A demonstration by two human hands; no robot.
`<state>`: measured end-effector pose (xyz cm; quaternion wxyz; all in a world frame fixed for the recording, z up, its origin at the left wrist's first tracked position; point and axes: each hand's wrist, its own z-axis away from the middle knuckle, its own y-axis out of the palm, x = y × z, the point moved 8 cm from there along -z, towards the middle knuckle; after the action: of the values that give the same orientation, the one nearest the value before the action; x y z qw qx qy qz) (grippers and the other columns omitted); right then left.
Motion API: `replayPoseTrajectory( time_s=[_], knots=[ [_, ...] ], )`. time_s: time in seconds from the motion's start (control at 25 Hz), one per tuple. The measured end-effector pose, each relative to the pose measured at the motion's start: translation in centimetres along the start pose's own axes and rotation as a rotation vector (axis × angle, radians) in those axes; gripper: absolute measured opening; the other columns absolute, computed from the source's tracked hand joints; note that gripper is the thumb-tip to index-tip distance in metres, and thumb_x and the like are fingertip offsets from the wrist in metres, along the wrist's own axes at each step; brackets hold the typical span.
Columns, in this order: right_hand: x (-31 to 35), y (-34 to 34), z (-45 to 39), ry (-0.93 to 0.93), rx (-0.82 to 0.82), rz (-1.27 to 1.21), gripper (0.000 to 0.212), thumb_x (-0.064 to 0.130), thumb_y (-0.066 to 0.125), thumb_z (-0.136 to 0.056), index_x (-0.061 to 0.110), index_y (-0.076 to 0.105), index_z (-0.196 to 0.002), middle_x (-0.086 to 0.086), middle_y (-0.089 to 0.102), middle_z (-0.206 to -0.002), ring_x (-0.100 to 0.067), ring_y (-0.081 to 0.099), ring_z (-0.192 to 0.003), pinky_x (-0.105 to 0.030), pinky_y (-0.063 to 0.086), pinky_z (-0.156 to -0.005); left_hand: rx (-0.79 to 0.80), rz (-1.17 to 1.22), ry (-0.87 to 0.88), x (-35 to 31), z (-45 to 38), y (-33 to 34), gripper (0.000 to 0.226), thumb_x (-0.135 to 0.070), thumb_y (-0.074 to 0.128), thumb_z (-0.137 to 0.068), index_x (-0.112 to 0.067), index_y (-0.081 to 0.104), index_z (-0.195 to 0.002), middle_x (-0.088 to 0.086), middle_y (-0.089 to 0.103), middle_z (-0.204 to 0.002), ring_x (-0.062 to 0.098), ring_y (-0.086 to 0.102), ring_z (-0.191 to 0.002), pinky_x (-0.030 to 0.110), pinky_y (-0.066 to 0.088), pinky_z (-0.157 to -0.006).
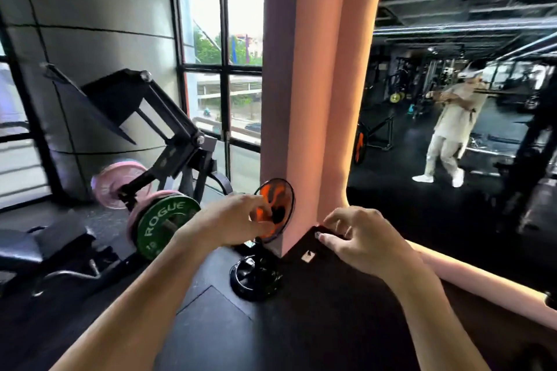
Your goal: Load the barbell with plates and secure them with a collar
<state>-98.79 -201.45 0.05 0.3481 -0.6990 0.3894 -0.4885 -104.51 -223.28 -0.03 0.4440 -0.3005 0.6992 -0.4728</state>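
A green ROGUE plate (164, 227) sits on a short steel sleeve (171, 224) of a black plate-loaded machine (144, 108), with a pink plate (139, 211) right behind it. Another pink plate (116, 185) hangs on the machine's far side. No collar shows on the sleeve. My left hand (238, 217) hovers to the right of the green plate, fingers loosely curled and holding nothing. My right hand (358, 238) is further right at the pillar's foot, fingers spread and empty. No loose plate or collar is in view.
A small floor fan (275, 209) with orange blades stands on a round black base (256, 278) just behind my left hand. A pink pillar (304, 99) rises beside it. A wall mirror (452, 129) at right reflects a person. A black padded seat (18, 247) is at lower left.
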Motion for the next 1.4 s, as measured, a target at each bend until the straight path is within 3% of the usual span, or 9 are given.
replayPoseTrajectory(
  time_s=[0.08, 0.24, 0.4, 0.8, 0.96, 1.04, 1.12, 1.28, 1.4],
  knots=[
    [-2.9, -1.1, -3.3, 0.092, -0.047, 0.013, 0.029, 0.048, 0.075, -0.087, 0.035, 0.074, -0.113, 0.019, 0.062, -0.090, 0.002, 0.060, -0.081, -0.014, 0.044, -0.069, 0.000, 0.012, 0.092, -0.6, -6.5, 0.5, 0.028, -0.053, 0.068, -0.086, -0.039, 0.067, -0.110, -0.012, 0.067, -0.091, 0.010, 0.062, -0.079, 0.030, 0.052, -0.073],
    [-10.7, -2.9, -9.1, 0.280, -0.130, 0.085, 0.030, 0.050, 0.075, -0.085, 0.035, 0.074, -0.111, 0.017, 0.064, -0.091, -0.004, 0.063, -0.084, -0.026, 0.054, -0.079, 0.096, 0.019, 0.268, -3.3, -19.9, 4.2, 0.024, -0.054, 0.067, -0.087, -0.043, 0.064, -0.108, -0.017, 0.065, -0.089, 0.008, 0.062, -0.085, 0.027, 0.049, -0.074],
    [-18.8, -4.7, -14.2, 0.384, -0.213, 0.141, 0.029, 0.051, 0.074, -0.085, 0.038, 0.073, -0.111, 0.018, 0.062, -0.090, -0.004, 0.062, -0.083, -0.029, 0.055, -0.080, 0.147, 0.025, 0.401, -7.2, -31.5, 8.1, 0.027, -0.052, 0.066, -0.090, -0.043, 0.064, -0.116, -0.018, 0.064, -0.100, 0.002, 0.060, -0.084, 0.023, 0.049, -0.075],
    [-39.5, -14.5, -20.4, 0.706, -0.398, 0.253, 0.031, 0.052, 0.071, -0.087, 0.037, 0.072, -0.115, 0.018, 0.061, -0.092, -0.003, 0.060, -0.083, -0.025, 0.052, -0.077, 0.232, 0.122, 0.834, -27.4, -55.7, 16.0, 0.031, -0.053, 0.069, -0.087, -0.037, 0.068, -0.114, -0.016, 0.066, -0.094, 0.002, 0.061, -0.082, 0.024, 0.048, -0.074],
    [-46.4, -18.1, -18.5, 0.892, -0.501, 0.342, 0.029, 0.049, 0.072, -0.087, 0.036, 0.072, -0.113, 0.018, 0.061, -0.090, -0.002, 0.059, -0.081, -0.025, 0.049, -0.073, 0.313, 0.184, 1.082, -38.0, -61.0, 21.1, 0.031, -0.054, 0.068, -0.089, -0.037, 0.067, -0.114, -0.016, 0.064, -0.092, 0.002, 0.061, -0.082, 0.020, 0.047, -0.072],
    [-48.8, -19.9, -17.3, 0.997, -0.565, 0.401, 0.029, 0.048, 0.074, -0.086, 0.034, 0.073, -0.111, 0.016, 0.063, -0.088, -0.003, 0.059, -0.079, -0.024, 0.044, -0.069, 0.369, 0.211, 1.205, -43.0, -62.5, 23.5, 0.031, -0.053, 0.067, -0.089, -0.036, 0.066, -0.114, -0.014, 0.065, -0.093, 0.007, 0.063, -0.083, 0.026, 0.051, -0.077],
    [-50.6, -21.4, -16.3, 1.107, -0.615, 0.435, 0.029, 0.046, 0.074, -0.086, 0.034, 0.075, -0.112, 0.015, 0.067, -0.090, -0.005, 0.061, -0.080, -0.024, 0.049, -0.071, 0.435, 0.225, 1.311, -47.7, -63.6, 25.3, 0.032, -0.053, 0.067, -0.089, -0.035, 0.066, -0.115, -0.014, 0.065, -0.092, 0.008, 0.064, -0.085, 0.031, 0.053, -0.082],
    [-52.2, -23.8, -14.0, 1.301, -0.739, 0.519, 0.023, 0.045, 0.075, -0.084, 0.036, 0.076, -0.105, 0.018, 0.065, -0.086, -0.004, 0.060, -0.076, -0.025, 0.051, -0.072, 0.539, 0.263, 1.534, -55.7, -64.7, 27.4, 0.028, -0.049, 0.069, -0.089, -0.033, 0.069, -0.113, -0.022, 0.059, -0.083, -0.003, 0.058, -0.076, 0.021, 0.048, -0.071],
    [-53.5, -24.1, -12.0, 1.442, -0.745, 0.534, 0.026, 0.048, 0.075, -0.085, 0.035, 0.074, -0.108, 0.017, 0.063, -0.086, -0.001, 0.059, -0.075, -0.025, 0.049, -0.073, 0.585, 0.318, 1.629, -60.1, -65.1, 28.6, 0.021, -0.046, 0.070, -0.090, -0.035, 0.068, -0.108, -0.016, 0.064, -0.089, 0.006, 0.062, -0.082, 0.028, 0.051, -0.080]
  ],
)
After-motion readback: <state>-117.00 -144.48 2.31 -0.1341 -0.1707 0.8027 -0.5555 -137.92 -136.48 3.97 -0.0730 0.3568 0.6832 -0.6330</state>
